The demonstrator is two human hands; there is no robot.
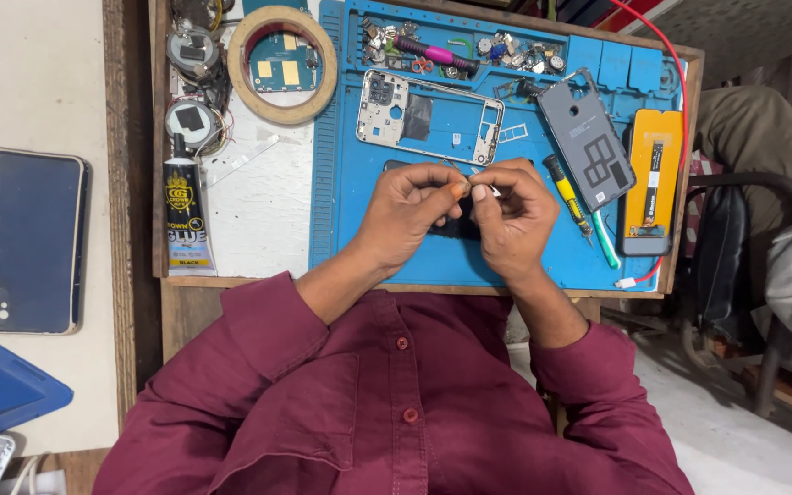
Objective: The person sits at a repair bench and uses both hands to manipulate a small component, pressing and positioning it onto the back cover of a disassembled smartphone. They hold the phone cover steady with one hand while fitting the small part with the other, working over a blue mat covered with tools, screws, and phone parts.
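My left hand [407,209] and my right hand [510,213] meet over a blue work mat [469,137], fingertips pinched together on a tiny part [466,188] too small to identify. A dark phone body [456,226] lies on the mat under my hands, mostly hidden. Just beyond my fingers rests a silver phone middle frame [428,117]. To the right of my right hand lies a yellow-handled screwdriver [566,194].
A grey back cover [587,136] and an orange-backed phone panel [653,180] lie at the mat's right. A tape roll [282,64], a glue tube [184,215] and small round parts sit left. A dark phone [31,240] rests far left. Screws and tools fill the mat's top tray [465,50].
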